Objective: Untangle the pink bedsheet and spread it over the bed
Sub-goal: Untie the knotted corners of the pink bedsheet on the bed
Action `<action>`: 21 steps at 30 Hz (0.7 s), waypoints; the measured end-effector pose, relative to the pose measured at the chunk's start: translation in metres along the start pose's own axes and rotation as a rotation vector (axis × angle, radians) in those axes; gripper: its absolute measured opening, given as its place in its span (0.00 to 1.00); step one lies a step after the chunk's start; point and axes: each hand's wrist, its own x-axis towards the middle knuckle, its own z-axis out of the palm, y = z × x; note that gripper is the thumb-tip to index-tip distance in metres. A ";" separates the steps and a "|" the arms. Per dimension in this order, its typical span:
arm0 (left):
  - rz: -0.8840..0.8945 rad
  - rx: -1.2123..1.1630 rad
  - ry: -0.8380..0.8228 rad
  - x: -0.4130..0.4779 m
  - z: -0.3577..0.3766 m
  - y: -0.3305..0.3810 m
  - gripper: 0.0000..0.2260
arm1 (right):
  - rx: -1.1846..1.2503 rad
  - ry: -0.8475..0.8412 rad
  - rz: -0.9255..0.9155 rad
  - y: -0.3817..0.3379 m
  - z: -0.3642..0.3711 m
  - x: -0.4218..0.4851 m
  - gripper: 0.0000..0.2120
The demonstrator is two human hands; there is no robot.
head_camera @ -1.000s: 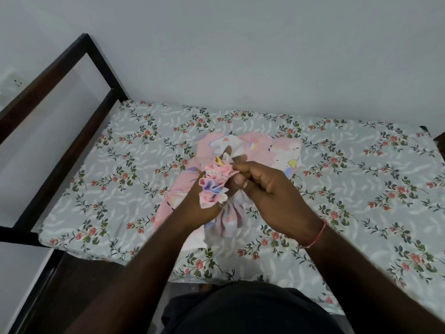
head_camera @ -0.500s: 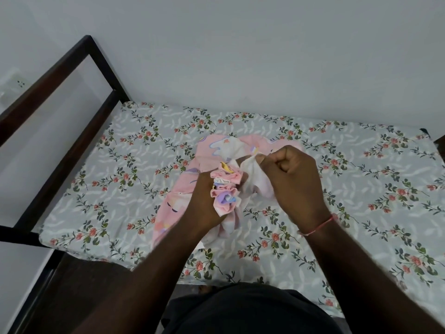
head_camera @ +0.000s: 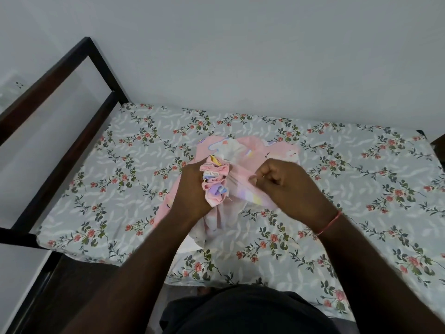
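The pink bedsheet [head_camera: 250, 150], printed with pastel cartoon figures, lies bunched in the middle of the bed [head_camera: 120, 189], which wears a grey floral cover. My left hand [head_camera: 191, 189] grips a gathered, ruffled bunch of the sheet's edge, held a little above the mattress. My right hand [head_camera: 286, 186] is curled in a fist just to the right and pinches a stretch of the same sheet, pulled taut between the two hands. The lower part of the sheet hangs pale and crumpled below my hands.
A dark wooden bed frame [head_camera: 79, 131] runs along the left side and head of the mattress. A pale wall [head_camera: 265, 56] stands right behind the bed. A wall socket [head_camera: 18, 85] sits at far left. My dark-clothed body is at the bed's near edge.
My right hand has moved rightward, away from my left hand, drawing the pink fabric out between them. My left hand keeps its hold on the ruffled bunch.
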 end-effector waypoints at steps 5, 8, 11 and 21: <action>0.037 -0.106 -0.037 -0.008 0.011 0.008 0.15 | 0.153 0.460 0.036 -0.008 0.005 0.002 0.10; 0.046 -0.150 -0.123 -0.012 0.019 0.015 0.10 | 0.320 0.378 0.060 -0.017 0.017 -0.003 0.09; 0.100 -0.218 -0.198 -0.018 0.018 0.023 0.01 | 0.319 0.168 -0.055 -0.020 0.022 -0.010 0.07; 0.097 -0.083 -0.132 0.000 0.005 0.014 0.07 | 0.381 -0.032 0.026 -0.006 0.018 -0.009 0.08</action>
